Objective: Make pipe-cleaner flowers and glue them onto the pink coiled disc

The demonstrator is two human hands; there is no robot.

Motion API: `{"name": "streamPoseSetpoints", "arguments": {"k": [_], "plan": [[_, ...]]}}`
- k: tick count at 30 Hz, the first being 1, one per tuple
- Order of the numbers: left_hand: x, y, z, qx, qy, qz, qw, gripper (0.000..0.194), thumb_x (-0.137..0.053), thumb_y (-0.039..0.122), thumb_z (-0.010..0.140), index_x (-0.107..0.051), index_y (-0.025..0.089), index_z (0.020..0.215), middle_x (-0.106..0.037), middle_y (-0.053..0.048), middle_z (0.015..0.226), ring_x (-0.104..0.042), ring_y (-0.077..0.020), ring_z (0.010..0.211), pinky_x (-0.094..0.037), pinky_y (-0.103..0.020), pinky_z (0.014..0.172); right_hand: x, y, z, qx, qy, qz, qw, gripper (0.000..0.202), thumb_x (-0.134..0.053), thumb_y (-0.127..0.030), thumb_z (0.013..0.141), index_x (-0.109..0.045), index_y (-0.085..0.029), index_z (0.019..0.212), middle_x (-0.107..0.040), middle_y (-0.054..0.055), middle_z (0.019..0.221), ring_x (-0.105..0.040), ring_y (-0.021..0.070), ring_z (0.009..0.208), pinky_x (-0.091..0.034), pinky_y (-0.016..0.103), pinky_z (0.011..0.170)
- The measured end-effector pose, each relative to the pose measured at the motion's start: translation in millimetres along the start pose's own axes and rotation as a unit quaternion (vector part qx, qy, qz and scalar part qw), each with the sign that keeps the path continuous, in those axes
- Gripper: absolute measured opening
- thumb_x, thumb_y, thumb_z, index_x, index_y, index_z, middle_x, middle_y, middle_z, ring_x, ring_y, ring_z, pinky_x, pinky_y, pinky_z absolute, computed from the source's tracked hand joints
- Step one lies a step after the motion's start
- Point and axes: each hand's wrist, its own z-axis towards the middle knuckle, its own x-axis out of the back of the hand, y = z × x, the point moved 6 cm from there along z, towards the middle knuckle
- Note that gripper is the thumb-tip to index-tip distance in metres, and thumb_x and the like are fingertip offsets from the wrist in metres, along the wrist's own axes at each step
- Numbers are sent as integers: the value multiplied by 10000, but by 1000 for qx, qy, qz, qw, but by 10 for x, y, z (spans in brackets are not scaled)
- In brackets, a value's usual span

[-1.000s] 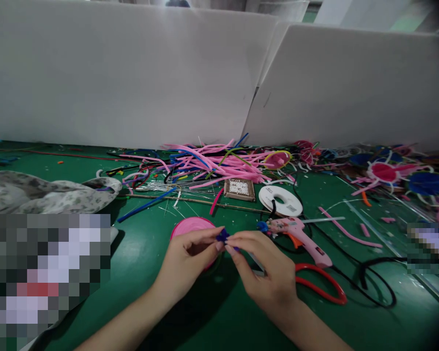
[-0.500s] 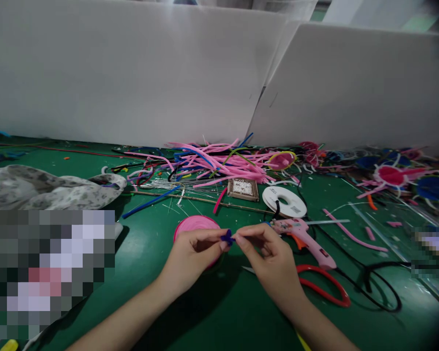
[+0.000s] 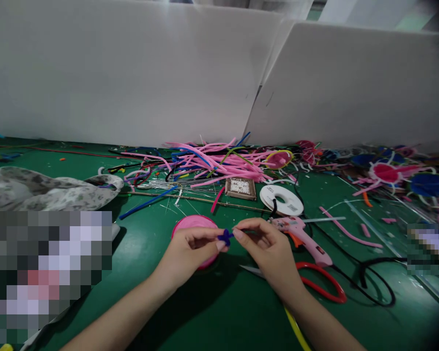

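Between finger and thumb, my left hand (image 3: 181,256) grips a small dark purple-blue pipe cleaner piece (image 3: 225,237), bent into a little looped shape. My right hand (image 3: 270,251) pinches the thin end that sticks out of it on the right. Behind and below my left hand lies a round pink disc (image 3: 193,222) with a darker rim, partly covered by the fingers. Scissors (image 3: 341,294) with red handles lie partly under my right hand, their blade tips showing to its left. Just beyond that hand rests a pink glue gun (image 3: 314,246) with an orange trigger.
Pink pipe cleaners (image 3: 227,165) are heaped at the back, before white panels (image 3: 131,73). A small brown-framed tray (image 3: 240,188) and a white spool (image 3: 269,199) stand nearer. Patterned cloth (image 3: 58,187) lies left. A black cord (image 3: 382,303) loops at right; a yellow strip (image 3: 296,329) lies in front.
My fingers have drawn slightly apart, and more of the purple piece's thin end shows between them. The view has shifted a little, exposing more of the yellow strip.
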Motion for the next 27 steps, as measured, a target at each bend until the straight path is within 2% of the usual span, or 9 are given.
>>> {"name": "streamPoseSetpoints", "arguments": {"k": [6,10,13,16,21,27], "plan": [[-28,-22,-15,42,-18,-7,999,217,-769,216,665,-759,188,880,-767,-52,775,-707,-165,737,-542,-260,748,-31,87,38,-55,-32,63,996,168,-764,-312,661,-673,-194,738,-679,15,714,-647,151,694,-537,267,648],[-12,-49,-1,48,-22,-16,998,236,-767,240,679,-751,183,908,-764,-58,786,-706,-171,749,-543,-275,769,-8,44,26,-40,-21,76,996,159,-769,-309,654,-669,-200,713,-676,8,706,-639,148,685,-540,272,650],[15,-74,13,53,-12,-30,998,238,-766,236,682,-746,181,913,-760,-53,783,-707,-170,756,-539,-293,803,4,-2,6,-15,-30,101,994,191,-712,-347,725,-684,-213,858,-692,37,795,-650,167,754,-548,284,660],[30,-102,20,63,-4,-51,997,253,-774,217,671,-739,184,920,-760,-50,793,-709,-160,745,-541,-274,779,-9,52,4,-55,-51,127,989,259,-668,-360,764,-654,-211,976,-704,53,847,-663,173,793,-553,289,664],[14,-112,29,71,-15,-65,995,264,-785,213,660,-735,196,919,-760,-36,792,-706,-128,718,-535,-210,718,-60,169,10,-118,-76,110,984,314,-766,-280,636,-631,-192,905,-707,23,749,-671,148,690,-531,263,655],[-12,-73,17,57,-27,-47,997,224,-768,207,680,-739,199,901,-757,-25,782,-703,-119,700,-535,-203,715,-63,164,-4,-148,-39,164,975,370,-797,-249,573,-520,-202,814,-691,-14,669,-639,116,593,-496,238,606]]}}
